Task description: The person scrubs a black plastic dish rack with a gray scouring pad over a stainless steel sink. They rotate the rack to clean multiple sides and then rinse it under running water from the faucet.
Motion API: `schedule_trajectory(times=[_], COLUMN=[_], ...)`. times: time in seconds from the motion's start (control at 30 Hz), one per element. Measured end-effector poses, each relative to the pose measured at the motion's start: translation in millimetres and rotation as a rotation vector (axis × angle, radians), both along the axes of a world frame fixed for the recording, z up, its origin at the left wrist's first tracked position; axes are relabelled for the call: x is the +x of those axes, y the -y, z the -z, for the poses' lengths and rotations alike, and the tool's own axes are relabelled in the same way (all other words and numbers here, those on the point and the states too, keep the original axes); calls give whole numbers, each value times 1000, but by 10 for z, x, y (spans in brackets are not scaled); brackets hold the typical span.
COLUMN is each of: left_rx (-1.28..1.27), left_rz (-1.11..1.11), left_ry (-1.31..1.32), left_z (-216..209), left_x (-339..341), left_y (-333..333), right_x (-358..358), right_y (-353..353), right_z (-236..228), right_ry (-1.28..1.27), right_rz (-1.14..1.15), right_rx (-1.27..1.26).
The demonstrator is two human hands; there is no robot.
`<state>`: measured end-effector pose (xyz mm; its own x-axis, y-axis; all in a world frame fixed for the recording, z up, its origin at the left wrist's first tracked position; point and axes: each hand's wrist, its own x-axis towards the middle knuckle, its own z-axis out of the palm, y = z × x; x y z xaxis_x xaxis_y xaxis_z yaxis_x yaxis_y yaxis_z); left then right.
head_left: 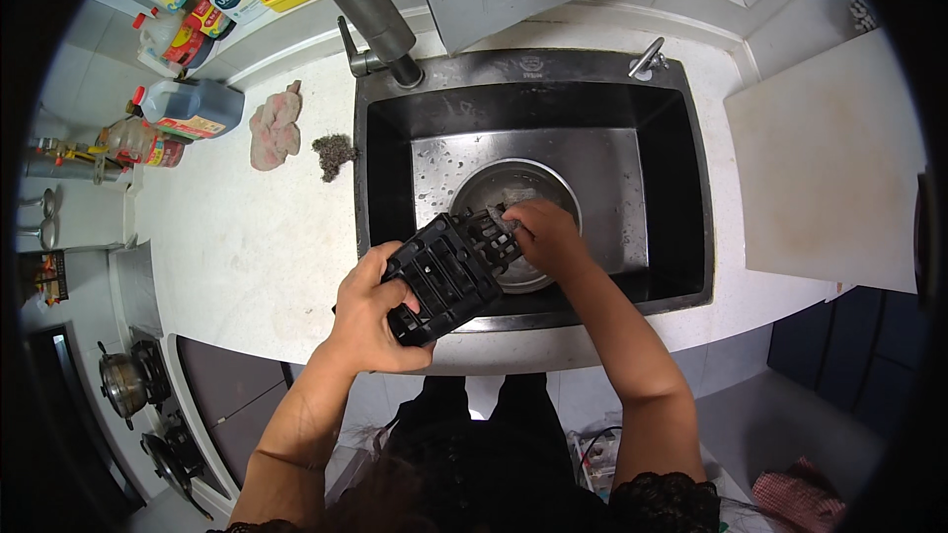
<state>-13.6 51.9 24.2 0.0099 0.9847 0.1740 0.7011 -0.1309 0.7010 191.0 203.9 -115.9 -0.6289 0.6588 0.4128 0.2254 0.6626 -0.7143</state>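
Your left hand has its fingers clamped on the black rack, mid-frame, over the sink. Your right hand is by its top end; I can't tell if those fingers grip. A bowl sits below.

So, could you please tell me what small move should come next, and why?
Perhaps the right hand should work the grey pad further along the black slotted holder: the pad appears to touch only its far end, above the metal bowl, while the left hand grips the near end.
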Motion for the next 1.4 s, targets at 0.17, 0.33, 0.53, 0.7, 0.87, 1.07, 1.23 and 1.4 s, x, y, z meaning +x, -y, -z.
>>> schedule_trajectory(times=[0.17,0.33,0.53,0.7,0.87,1.07,1.23,1.4], left_rx=[23,29,-32,-41,-61,-63,-52,-55], left_rz=[13,28,33,28,29,21,21,38], left_ry=[-16,-26,-38,-28,-33,-55,-44,-44], left_z=[4,12,-49,-44,-48,-36,-46,-63], left_x=[22,10,-19,-32,-41,-81,-58,-33], left_y=[15,-23,-43,-40,-49,-7,-35,-42], right_x=[69,85,65,70,129,177,34,158], right_y=[-95,-236,-259,-256,-317,-420,-126,-147], right_z=[156,169,200,236,286,124,113,352], right_ry=[215,387,357,305,315,212,88,293], right_rz=[-174,-311,-284,-228,-155,-62,-133,-59], right_rx=[-15,206,255,231,243,196,181,198])
